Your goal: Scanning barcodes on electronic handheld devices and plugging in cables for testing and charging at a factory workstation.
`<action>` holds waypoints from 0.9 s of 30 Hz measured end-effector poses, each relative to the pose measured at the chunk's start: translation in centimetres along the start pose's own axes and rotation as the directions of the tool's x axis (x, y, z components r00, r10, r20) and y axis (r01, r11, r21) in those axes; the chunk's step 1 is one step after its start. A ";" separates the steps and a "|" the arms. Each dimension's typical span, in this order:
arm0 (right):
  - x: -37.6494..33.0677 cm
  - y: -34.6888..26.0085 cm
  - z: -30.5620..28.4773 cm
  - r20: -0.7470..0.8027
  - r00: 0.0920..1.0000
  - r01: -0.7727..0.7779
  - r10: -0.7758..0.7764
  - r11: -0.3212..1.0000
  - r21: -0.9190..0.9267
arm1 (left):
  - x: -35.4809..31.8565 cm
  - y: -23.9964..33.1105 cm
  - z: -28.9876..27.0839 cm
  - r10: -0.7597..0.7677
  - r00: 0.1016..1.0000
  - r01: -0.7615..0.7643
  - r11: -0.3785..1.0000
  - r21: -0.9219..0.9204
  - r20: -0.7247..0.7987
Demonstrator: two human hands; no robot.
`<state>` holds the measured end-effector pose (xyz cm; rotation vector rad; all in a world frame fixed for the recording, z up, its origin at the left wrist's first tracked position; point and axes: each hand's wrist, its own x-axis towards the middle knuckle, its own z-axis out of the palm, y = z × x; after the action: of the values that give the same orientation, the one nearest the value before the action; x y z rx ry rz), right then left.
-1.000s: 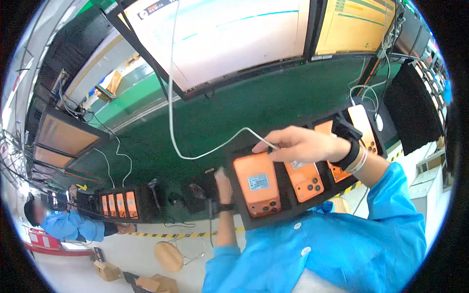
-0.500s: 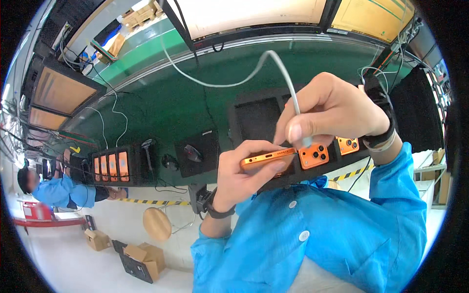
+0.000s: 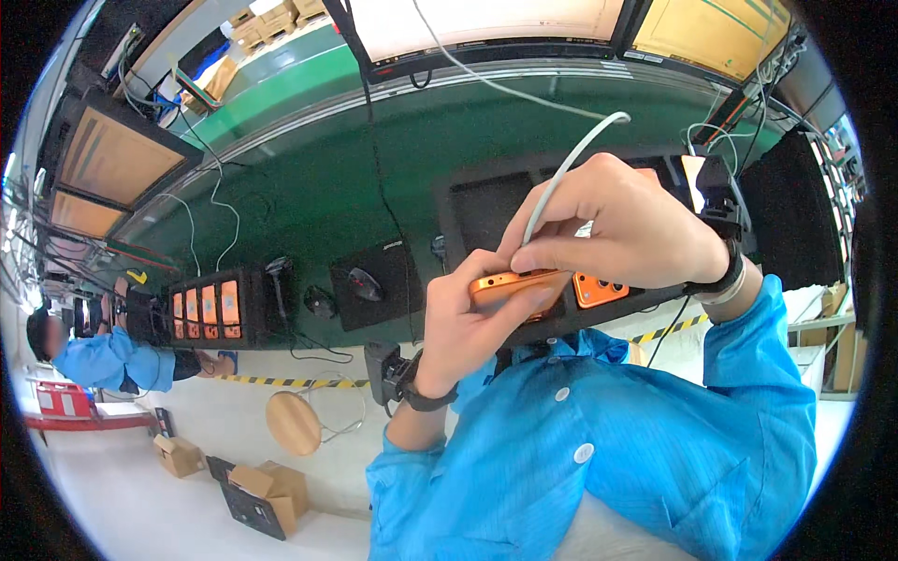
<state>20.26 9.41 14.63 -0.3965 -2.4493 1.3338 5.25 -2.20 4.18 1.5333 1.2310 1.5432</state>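
Note:
My left hand (image 3: pixel 472 313) is closed around an orange smartphone (image 3: pixel 510 288), its bottom edge turned up. At that edge, my right hand (image 3: pixel 613 224) pinches the end of a white cable (image 3: pixel 561 178). The fingers hide the plug, so I cannot tell whether it sits in the port. Beneath my hands, a black tray (image 3: pixel 468 201) with recesses lies on the bench. Partly covered by my right hand, another orange phone (image 3: pixel 599 292) with its camera lenses up rests in that tray.
Monitors (image 3: pixel 486 28) stand along the bench's far side. To the left are a mouse (image 3: pixel 365 285) on a black mat (image 3: pixel 388 304), a handheld scanner (image 3: pixel 279 280) and a tray of several orange phones (image 3: pixel 208 309). A co-worker (image 3: pixel 103 360) in blue works far left. A round stool (image 3: pixel 295 423) stands below.
My right hand has brought the cable end from beside the phone onto its bottom edge, covering the port. The cable's loop has shifted right, and my view has moved slightly.

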 end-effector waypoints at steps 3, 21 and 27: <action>-0.3 -0.5 0.0 -0.014 1.000 -0.016 0.017 0.999 0.037 | -0.5 0.0 0.2 -0.027 0.999 0.027 0.999 0.020 -0.023; 0.8 4.0 1.0 0.004 0.998 -0.062 0.062 0.997 0.036 | -11.5 -3.7 -2.0 -0.193 0.761 0.232 0.973 -0.019 -0.619; 2.8 9.2 0.9 -0.195 0.955 -0.182 0.222 0.962 0.205 | -27.9 -7.8 -7.3 -0.554 0.477 0.559 0.790 -0.251 -0.682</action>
<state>18.16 14.61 6.77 -0.7220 -2.1310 1.4980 0.18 -26.23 -12.90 0.3178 1.9270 1.6946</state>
